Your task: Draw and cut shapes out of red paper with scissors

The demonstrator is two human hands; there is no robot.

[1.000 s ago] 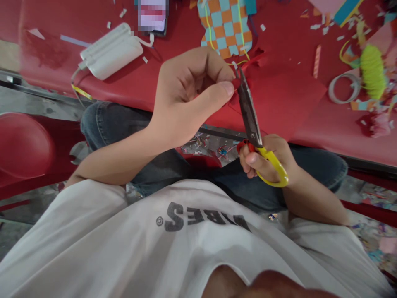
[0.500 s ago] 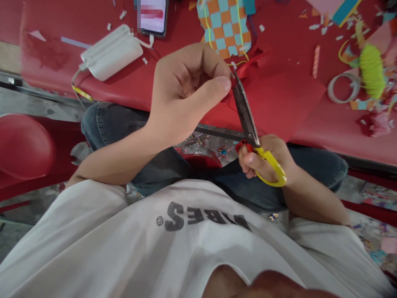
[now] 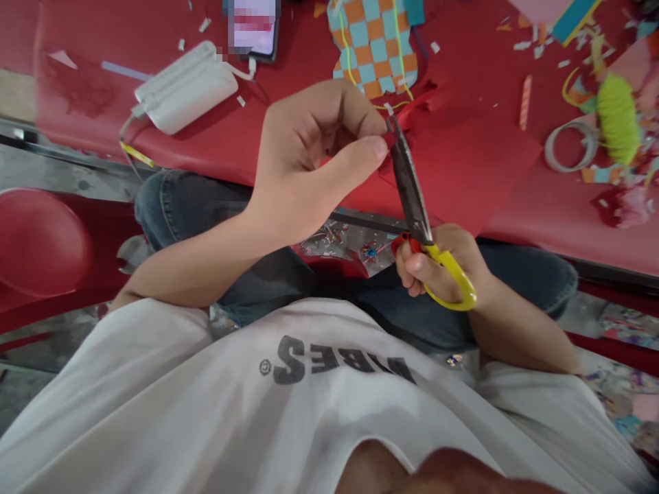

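Note:
My left hand (image 3: 303,165) is closed in a pinch, thumb against forefinger, on a small red piece of paper (image 3: 390,140) that shows just past the fingertips. My right hand (image 3: 463,257) grips scissors (image 3: 410,189) with a yellow and a red handle loop. Their dark blades point away from me, nearly closed, and the tips are right beside my left fingertips. Behind the blades lies a red paper sheet (image 3: 473,171) on the table. A narrow curled red strip (image 3: 419,101) is beyond the scissor tips.
On the red table (image 3: 128,27) are a white power bank (image 3: 185,86), a phone (image 3: 252,31) and an orange-and-blue woven paper piece (image 3: 375,48). To the right lie a tape roll (image 3: 570,147), bright yellow yarn (image 3: 618,118) and paper scraps. A red stool (image 3: 41,240) stands at left.
My left hand has shifted slightly right and toward me, and the scissor blades have swung a little right. More of the small red piece shows at my fingertips.

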